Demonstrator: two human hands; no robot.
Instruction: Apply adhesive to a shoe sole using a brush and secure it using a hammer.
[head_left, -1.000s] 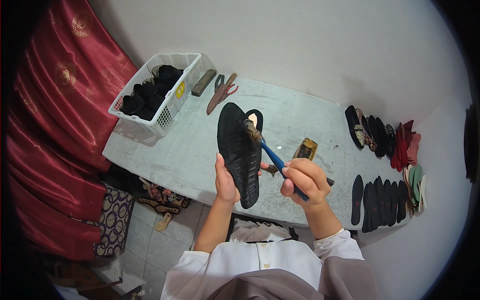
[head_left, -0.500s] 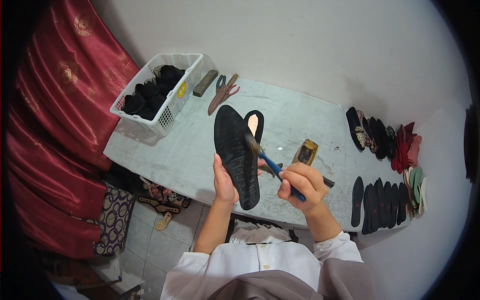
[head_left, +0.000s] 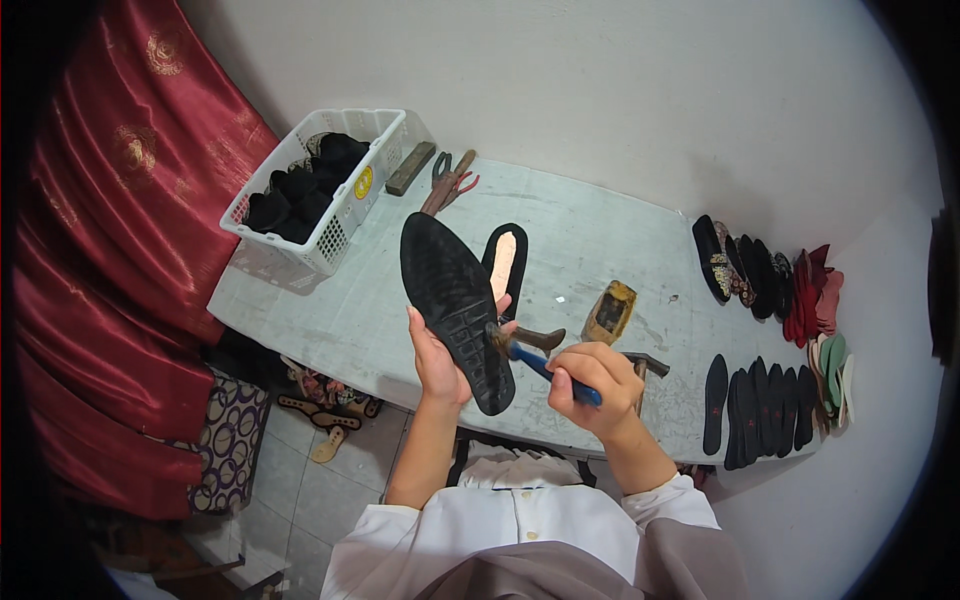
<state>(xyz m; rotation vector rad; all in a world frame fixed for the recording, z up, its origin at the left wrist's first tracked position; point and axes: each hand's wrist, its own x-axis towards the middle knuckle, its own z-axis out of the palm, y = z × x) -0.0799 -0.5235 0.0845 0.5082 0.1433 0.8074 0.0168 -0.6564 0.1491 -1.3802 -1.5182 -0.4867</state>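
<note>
My left hand (head_left: 440,368) grips a black shoe sole (head_left: 440,280) by its edges, thumb on the left and fingertips showing at the right. The sole is held tilted over the table's front edge, its ridged part toward me. A brush with a blue handle (head_left: 545,366) is pinched in my right hand (head_left: 600,385). Its bristles meet the ridged part near the sole's right edge. Just behind the sole lies a black piece with a pale inner strip (head_left: 508,262), partly hidden by it.
A grimy yellow container (head_left: 610,312) and a hammer (head_left: 646,364) are beyond my right hand. Pliers (head_left: 455,185) and a whetstone-like block (head_left: 410,168) lie near a white basket (head_left: 340,235) of black shoes. Black insoles (head_left: 755,410) and several shoes (head_left: 735,265) line the right side.
The brush has moved down along the sole toward its ridged end. The sole has shifted slightly left and tilted more, uncovering more of the piece behind it.
</note>
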